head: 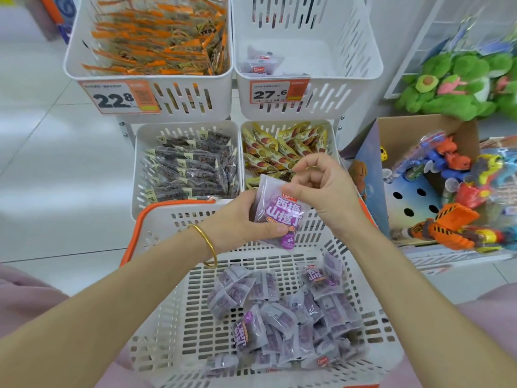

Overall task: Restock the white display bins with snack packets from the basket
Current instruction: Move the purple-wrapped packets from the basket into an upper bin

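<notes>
Over the basket [173, 326], the left hand [246, 217] grips a purple snack packet [279, 214], likely light and slippery, while fingers of the right hand [321, 189] pinch its top edge.

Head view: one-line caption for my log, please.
Left hand and right hand hold a purple snack packet above the basket of matching packets, before white display bins.

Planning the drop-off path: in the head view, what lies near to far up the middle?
Basket of loose purple packets → purple packet gripped by left hand, pinched by right hand → lower bin of yellow packets → 27.6 price tag → nearly empty upper bin.
</notes>
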The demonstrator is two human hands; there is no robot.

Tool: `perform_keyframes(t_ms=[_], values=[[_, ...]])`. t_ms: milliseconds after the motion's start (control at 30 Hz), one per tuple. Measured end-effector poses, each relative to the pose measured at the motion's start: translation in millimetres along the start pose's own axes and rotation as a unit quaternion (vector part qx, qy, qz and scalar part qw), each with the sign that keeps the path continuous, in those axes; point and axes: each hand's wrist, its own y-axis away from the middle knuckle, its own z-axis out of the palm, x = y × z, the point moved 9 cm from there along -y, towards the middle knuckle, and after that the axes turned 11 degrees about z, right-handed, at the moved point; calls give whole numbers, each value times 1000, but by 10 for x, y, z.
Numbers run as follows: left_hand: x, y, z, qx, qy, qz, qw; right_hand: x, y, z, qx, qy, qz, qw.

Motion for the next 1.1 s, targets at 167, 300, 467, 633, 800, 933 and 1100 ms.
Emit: perform_keyframes(t_ms=[167, 300, 467, 633, 800, 933, 1100], values=[[124, -61, -53, 22, 10, 44, 999, 89, -88, 16, -78, 123, 80, 986], [289, -185, -167, 40, -73, 93, 992, 79, -86, 197, -239, 78, 151, 956], [880, -572, -330, 42, -100, 185, 977, -473, -496, -13, -173, 50, 66, 982], [1526, -1011, -838, 161, -372, 256, 877, -1175, -1075, -633, -21, 20, -38, 999], [1695, -1506, -1207, 173, -568, 245, 766, -1655, -1832, -908, 103, 217, -133, 962], [1642, -1884, -1308, 129, -653, 164, 728, -1336, -2458, -651, 34, 375, -67, 924], [1503, -1993, -1363, 117, -696, 107, 700, -847, -2667, -360, -72, 371, 22, 926]])
